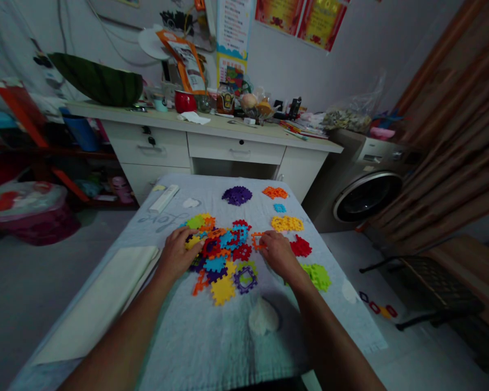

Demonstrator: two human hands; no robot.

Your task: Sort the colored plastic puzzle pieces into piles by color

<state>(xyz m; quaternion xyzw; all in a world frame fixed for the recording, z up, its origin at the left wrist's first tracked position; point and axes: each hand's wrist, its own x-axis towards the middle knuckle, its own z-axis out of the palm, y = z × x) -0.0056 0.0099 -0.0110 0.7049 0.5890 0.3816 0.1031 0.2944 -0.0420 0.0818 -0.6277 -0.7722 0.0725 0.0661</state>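
The left hand (179,252) rests at the near-left side of a mixed heap of toy pieces (215,264) on the table (212,347), thumb and forefinger apart; I cannot tell whether they grip anything. A purple pile (237,195) lies beyond. Rightward, an orange piece (257,241) meets the right hand (277,252), its fingertips close together, grip unclear, then a red pile (301,247).

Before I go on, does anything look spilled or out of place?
Yes: a few small red, dark and yellow pieces lie on the grey floor beside the dark-framed chair, apart from the colourful notched plastic tiles on the pale-blue tablecloth. They may have been dropped, but are too small to match for certain.
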